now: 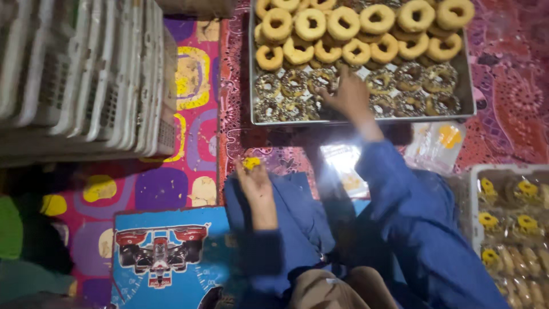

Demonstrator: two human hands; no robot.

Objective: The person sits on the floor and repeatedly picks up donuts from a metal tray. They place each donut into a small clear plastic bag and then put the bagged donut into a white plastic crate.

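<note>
A small yellow label (251, 162) is pinched in the left hand (255, 182); a coated doughnut (321, 80) is grasped by the right hand (349, 96). Clear yellow-labelled bags (436, 144) lie just beside that grip.

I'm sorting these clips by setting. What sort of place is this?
Probably a small home doughnut-packing spot on the floor: a metal tray of plain and chocolate-sprinkled ring doughnuts, stacked white plastic crates, patterned floor mats.
</note>
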